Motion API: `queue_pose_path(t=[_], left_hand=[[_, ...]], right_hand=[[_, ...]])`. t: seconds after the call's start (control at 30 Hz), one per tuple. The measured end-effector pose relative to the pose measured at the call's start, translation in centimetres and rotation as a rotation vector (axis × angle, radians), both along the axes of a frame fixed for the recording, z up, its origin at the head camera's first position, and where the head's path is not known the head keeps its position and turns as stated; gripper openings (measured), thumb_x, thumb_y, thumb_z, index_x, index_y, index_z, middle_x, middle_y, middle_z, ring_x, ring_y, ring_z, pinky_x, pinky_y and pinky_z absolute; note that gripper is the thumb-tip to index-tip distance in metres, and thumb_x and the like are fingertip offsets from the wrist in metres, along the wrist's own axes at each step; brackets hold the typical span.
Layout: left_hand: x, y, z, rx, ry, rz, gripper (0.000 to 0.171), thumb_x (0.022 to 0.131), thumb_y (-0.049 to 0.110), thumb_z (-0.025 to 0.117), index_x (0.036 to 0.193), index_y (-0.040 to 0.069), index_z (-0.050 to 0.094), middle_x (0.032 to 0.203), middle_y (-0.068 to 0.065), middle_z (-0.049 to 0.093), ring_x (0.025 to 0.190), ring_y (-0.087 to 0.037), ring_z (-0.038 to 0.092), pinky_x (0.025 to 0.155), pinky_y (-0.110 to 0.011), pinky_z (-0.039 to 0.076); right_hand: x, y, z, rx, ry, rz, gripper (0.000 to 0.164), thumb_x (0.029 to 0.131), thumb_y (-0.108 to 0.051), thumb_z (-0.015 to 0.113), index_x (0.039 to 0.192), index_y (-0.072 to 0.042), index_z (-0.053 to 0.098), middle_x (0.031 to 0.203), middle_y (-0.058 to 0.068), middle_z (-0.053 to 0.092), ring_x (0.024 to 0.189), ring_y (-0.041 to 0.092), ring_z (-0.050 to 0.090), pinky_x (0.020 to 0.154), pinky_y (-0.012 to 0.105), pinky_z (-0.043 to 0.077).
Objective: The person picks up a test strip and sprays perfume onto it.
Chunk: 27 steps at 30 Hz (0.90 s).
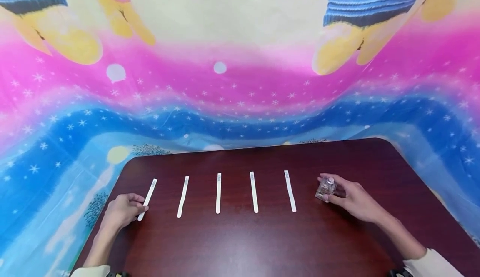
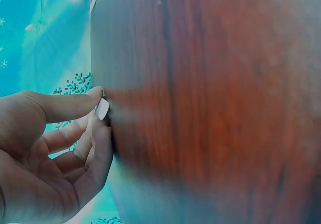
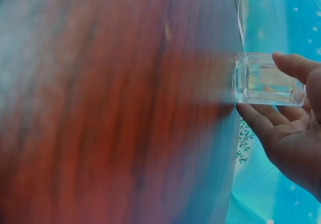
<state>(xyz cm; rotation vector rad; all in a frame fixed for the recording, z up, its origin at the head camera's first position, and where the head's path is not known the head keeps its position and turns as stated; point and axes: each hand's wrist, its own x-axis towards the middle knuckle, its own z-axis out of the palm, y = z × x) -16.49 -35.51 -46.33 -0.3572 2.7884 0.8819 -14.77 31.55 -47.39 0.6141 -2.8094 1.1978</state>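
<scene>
At the left of the table, my left hand (image 1: 123, 210) pinches the lower part of a white paper test strip (image 1: 151, 188) between thumb and fingers. The left wrist view shows only the rounded end of this strip (image 2: 103, 109) beside the thumb tip. On the right side, my right hand (image 1: 356, 198) holds a small clear glass perfume bottle (image 1: 325, 188) with a silvery top. In the right wrist view the thumb lies on one side of the square bottle (image 3: 268, 81) and the fingers on the other. Its base is at the tabletop.
More white strips lie spaced in a row between the hands, among them a middle strip (image 1: 218, 193) and a right-hand strip (image 1: 290, 191). Small marks show at their far ends. Behind the dark wooden table (image 1: 240, 243) hangs a colourful printed cloth (image 1: 240, 93).
</scene>
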Motion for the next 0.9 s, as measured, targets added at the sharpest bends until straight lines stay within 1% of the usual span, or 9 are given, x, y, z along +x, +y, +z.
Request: queue_pose_path(t=[0.17, 0.23, 0.3, 0.43, 0.57, 0.67, 0.77, 0.83, 0.9], left_hand=[[0.1, 0.1, -0.1, 0.024, 0.016, -0.011, 0.03, 0.093, 0.013, 0.082, 0.114, -0.005, 0.07, 0.084, 0.0, 0.077, 0.07, -0.016, 0.064, 0.064, -0.032, 0.049], [0.2, 0.1, -0.1, 0.027, 0.021, -0.014, 0.028, 0.094, 0.011, 0.081, 0.115, -0.005, 0.07, 0.084, -0.001, 0.077, 0.07, -0.016, 0.064, 0.064, -0.032, 0.049], [0.3, 0.1, -0.1, 0.025, 0.029, -0.017, 0.026, 0.094, 0.01, 0.08, 0.114, -0.004, 0.07, 0.084, -0.001, 0.077, 0.07, -0.017, 0.063, 0.064, -0.032, 0.049], [0.3, 0.1, 0.0, 0.014, 0.045, -0.026, 0.024, 0.095, 0.009, 0.078, 0.113, -0.004, 0.072, 0.084, -0.002, 0.077, 0.071, -0.016, 0.062, 0.064, -0.032, 0.048], [0.2, 0.0, 0.2, 0.034, 0.064, -0.033, 0.024, 0.096, 0.009, 0.077, 0.115, -0.005, 0.071, 0.085, -0.004, 0.076, 0.07, -0.016, 0.061, 0.063, -0.031, 0.048], [0.4, 0.0, 0.3, 0.091, 0.062, -0.019, 0.025, 0.097, 0.009, 0.077, 0.117, -0.006, 0.071, 0.087, -0.006, 0.076, 0.071, -0.017, 0.061, 0.062, -0.03, 0.05], [0.7, 0.3, 0.2, 0.186, 0.049, 0.004, 0.027, 0.099, 0.007, 0.075, 0.121, -0.008, 0.069, 0.091, -0.008, 0.076, 0.073, -0.017, 0.063, 0.062, -0.028, 0.056], [0.9, 0.5, 0.3, 0.249, 0.039, 0.026, 0.029, 0.1, 0.007, 0.074, 0.123, -0.01, 0.067, 0.095, -0.008, 0.076, 0.077, -0.016, 0.064, 0.064, -0.028, 0.06], [1.0, 0.6, 0.3, 0.297, 0.03, 0.042, 0.031, 0.102, 0.008, 0.073, 0.126, -0.011, 0.066, 0.098, -0.008, 0.075, 0.08, -0.016, 0.066, 0.066, -0.028, 0.062]], right_hand=[[0.0, -0.2, 0.2, 0.009, 0.015, -0.027, 0.058, 0.098, -0.015, 0.08, 0.15, -0.004, 0.058, 0.127, 0.014, 0.077, 0.101, -0.001, 0.072, 0.082, 0.018, 0.06], [0.1, -0.3, 0.3, 0.0, 0.032, -0.034, 0.057, 0.098, -0.014, 0.08, 0.15, -0.006, 0.059, 0.127, 0.014, 0.077, 0.101, -0.002, 0.071, 0.081, 0.017, 0.059], [0.1, -0.4, 0.4, -0.024, 0.06, -0.033, 0.056, 0.097, -0.011, 0.08, 0.149, -0.007, 0.059, 0.129, 0.017, 0.076, 0.102, -0.004, 0.071, 0.08, 0.015, 0.058], [0.0, -0.6, 0.6, -0.117, 0.088, -0.003, 0.057, 0.097, 0.0, 0.077, 0.15, -0.007, 0.058, 0.133, 0.02, 0.073, 0.107, -0.007, 0.069, 0.08, 0.013, 0.058], [-0.3, -0.7, 0.7, -0.229, 0.062, 0.04, 0.056, 0.098, 0.008, 0.071, 0.15, -0.002, 0.054, 0.131, 0.005, 0.073, 0.11, -0.006, 0.07, 0.082, 0.015, 0.061], [-0.4, -0.7, 0.6, -0.3, 0.011, 0.069, 0.053, 0.1, 0.01, 0.066, 0.15, -0.002, 0.05, 0.125, -0.005, 0.07, 0.106, -0.001, 0.072, 0.079, 0.021, 0.063], [-0.2, -0.7, 0.4, -0.37, -0.035, 0.097, 0.049, 0.103, 0.011, 0.061, 0.147, -0.004, 0.048, 0.116, -0.006, 0.068, 0.097, 0.005, 0.073, 0.073, 0.026, 0.064], [-0.1, -0.6, 0.4, -0.424, -0.063, 0.125, 0.046, 0.104, 0.011, 0.058, 0.145, -0.004, 0.046, 0.115, -0.005, 0.067, 0.097, 0.007, 0.073, 0.073, 0.027, 0.064], [-0.1, -0.6, 0.4, -0.489, -0.087, 0.161, 0.041, 0.105, 0.013, 0.054, 0.143, -0.001, 0.043, 0.117, -0.004, 0.069, 0.103, 0.006, 0.074, 0.079, 0.025, 0.065]])
